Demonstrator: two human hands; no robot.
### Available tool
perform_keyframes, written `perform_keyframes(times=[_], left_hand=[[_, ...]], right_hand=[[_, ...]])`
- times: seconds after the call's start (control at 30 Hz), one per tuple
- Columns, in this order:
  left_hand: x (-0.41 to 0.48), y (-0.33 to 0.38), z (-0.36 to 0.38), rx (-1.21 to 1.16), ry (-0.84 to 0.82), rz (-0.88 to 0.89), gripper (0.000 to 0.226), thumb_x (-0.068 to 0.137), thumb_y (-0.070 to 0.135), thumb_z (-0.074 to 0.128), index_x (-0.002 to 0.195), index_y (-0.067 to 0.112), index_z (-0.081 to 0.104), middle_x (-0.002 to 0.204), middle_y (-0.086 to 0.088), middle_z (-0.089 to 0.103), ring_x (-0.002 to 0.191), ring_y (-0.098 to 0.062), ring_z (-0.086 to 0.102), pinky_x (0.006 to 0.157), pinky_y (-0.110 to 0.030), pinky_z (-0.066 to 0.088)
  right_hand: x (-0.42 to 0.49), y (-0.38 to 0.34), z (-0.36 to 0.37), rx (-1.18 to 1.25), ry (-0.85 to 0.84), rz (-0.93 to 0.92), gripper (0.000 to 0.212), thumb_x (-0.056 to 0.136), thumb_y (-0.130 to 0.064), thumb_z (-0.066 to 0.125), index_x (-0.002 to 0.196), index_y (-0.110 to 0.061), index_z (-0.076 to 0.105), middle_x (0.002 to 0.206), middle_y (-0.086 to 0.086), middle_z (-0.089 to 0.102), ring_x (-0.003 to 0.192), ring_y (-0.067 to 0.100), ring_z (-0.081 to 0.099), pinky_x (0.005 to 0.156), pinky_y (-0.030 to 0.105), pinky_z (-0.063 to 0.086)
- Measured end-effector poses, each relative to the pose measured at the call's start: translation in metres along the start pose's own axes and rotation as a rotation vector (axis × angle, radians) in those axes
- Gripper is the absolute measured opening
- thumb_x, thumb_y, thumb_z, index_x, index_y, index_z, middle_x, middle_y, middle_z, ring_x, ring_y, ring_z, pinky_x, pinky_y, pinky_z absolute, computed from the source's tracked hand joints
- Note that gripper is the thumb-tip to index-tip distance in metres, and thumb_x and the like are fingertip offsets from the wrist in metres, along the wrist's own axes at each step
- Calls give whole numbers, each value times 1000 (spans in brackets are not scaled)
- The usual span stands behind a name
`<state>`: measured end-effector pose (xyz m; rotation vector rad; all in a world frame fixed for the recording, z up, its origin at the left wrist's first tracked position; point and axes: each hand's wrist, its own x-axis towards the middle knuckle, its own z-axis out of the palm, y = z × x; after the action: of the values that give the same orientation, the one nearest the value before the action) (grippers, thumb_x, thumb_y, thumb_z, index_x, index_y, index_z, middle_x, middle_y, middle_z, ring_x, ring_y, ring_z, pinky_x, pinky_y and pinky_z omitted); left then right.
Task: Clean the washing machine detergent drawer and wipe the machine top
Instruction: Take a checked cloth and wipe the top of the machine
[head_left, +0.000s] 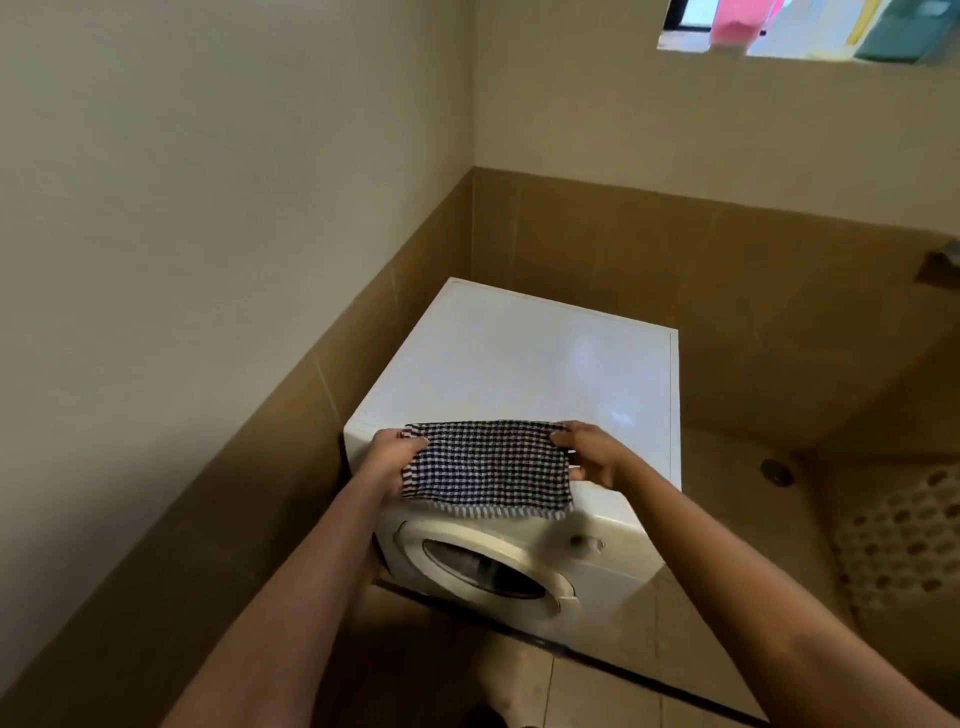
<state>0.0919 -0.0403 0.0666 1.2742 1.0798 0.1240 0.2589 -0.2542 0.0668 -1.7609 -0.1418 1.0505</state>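
Black-and-white checked cloth (485, 470) stretched flat, pinched by left hand (390, 462) and right hand (592, 457) over white front-loading washing machine (524, 364); perforated laundry basket (904, 540) right.

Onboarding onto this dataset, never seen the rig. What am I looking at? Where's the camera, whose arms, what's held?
There is no robot here. One wide-angle camera sits on a person's head and looks forward and down, so the two bare arms are the wearer's own. In front stands a white front-loading washing machine in a tiled corner, its round door facing the wearer. The left hand and right hand each pinch one end of a black-and-white checked cloth, held spread over the front edge of the machine top. Whether the cloth touches the top, I cannot tell.
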Motion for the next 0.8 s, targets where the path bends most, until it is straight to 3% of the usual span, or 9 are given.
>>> perform_keyframes(times=[0.07,0.13,0.27,0.4,0.5,0.57,0.63,0.7,0.8], left_hand=[[21,8,7,53,-12,-21,4,93,0,58,91,2,62,91,-17,67,82,-31,68,77,-41,58],[41,15,17,98,-40,-51,5,93,2,58,97,3,61,97,-17,68,84,-30,68,74,-40,58],[77,24,34,76,-122,-141,14,94,-5,52,105,2,58,106,-19,65,89,-33,65,64,-43,55],[109,26,40,140,-180,-224,20,95,-6,50,112,-1,57,108,-20,65,90,-32,65,74,-43,54],[121,31,30,285,-250,-229,16,96,-2,49,110,0,57,101,-16,66,79,-24,65,60,-35,54],[129,35,16,378,-329,-190,17,96,3,52,112,4,58,98,-12,67,78,-20,66,59,-32,56],[143,35,2,441,-390,-147,16,96,7,54,112,7,58,96,-9,67,80,-18,66,63,-31,57],[155,31,-8,526,-404,-67,16,95,11,59,110,9,59,99,-8,67,86,-18,67,71,-33,58],[174,23,-18,910,-257,251,24,88,32,68,104,15,63,96,1,64,94,-19,65,75,-31,53]], right_hand=[[22,-8,-14,-29,33,16,17,96,-6,51,111,-6,57,97,9,64,83,19,62,71,32,53],[43,-15,-23,-60,91,37,16,94,-2,53,109,-6,55,99,12,63,88,23,62,79,38,54],[75,-21,-27,-132,206,91,15,90,5,54,102,-2,55,98,17,60,85,27,62,72,38,56],[100,-21,-23,-228,251,194,15,85,7,57,99,5,59,99,23,64,86,34,67,74,41,59],[103,-27,-17,-224,76,344,17,86,9,52,102,7,55,87,18,62,71,26,64,64,32,58],[99,-30,-13,-251,-113,448,13,89,8,48,99,4,55,82,14,63,66,21,63,59,28,58],[100,-29,-8,-250,-189,497,14,90,7,47,98,1,57,86,12,65,71,20,65,60,29,58],[106,-22,-1,-279,-96,501,11,89,6,51,92,-1,59,87,12,66,75,21,66,65,33,59],[118,-11,17,-484,280,456,4,82,-2,60,82,-4,56,81,12,64,72,24,64,71,36,56]])
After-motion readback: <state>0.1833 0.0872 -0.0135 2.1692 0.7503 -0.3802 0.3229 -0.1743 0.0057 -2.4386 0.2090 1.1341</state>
